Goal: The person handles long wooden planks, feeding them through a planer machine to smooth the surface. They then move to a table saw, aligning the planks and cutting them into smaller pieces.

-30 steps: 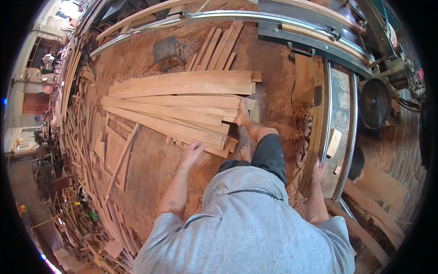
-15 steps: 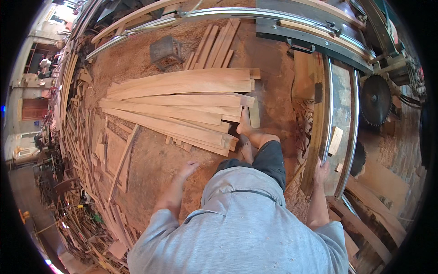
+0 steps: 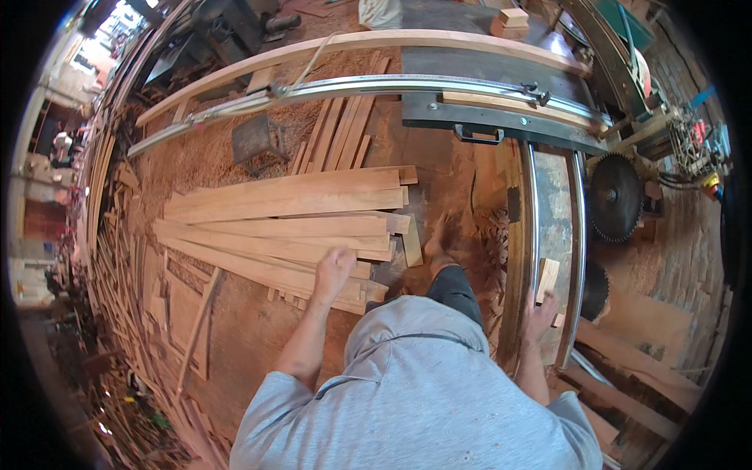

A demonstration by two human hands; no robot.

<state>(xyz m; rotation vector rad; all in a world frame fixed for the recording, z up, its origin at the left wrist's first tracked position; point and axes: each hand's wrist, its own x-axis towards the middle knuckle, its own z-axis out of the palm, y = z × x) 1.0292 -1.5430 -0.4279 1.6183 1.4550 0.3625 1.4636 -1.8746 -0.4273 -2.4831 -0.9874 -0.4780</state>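
My left hand point(image 3: 334, 272) hangs above the near ends of a fanned stack of long pale planks point(image 3: 294, 202). Its fingers are curled in, and nothing shows in them. On the other side, my right hand point(image 3: 539, 315) is at the inner metal rail point(image 3: 533, 211) of a sawing machine, fingers apart and holding nothing visible; whether it touches the rail I cannot tell. Just past its fingertips lies a small wood block point(image 3: 548, 278). A smaller offcut point(image 3: 558, 320) is beside the hand.
Ahead, a sliding table with a black handle point(image 3: 478, 135) and a long metal fence point(image 3: 337, 90) crosses the way. A toothed saw blade point(image 3: 615, 196) stands right of the rails. A stool point(image 3: 257, 142) stands on the shavings, and scrap wood point(image 3: 129, 313) heaps up at left.
My left hand has swung forward from over the floor to above the planks. My right hand has slid slightly forward along the rail, its fingers spreading. My legs have stepped on.
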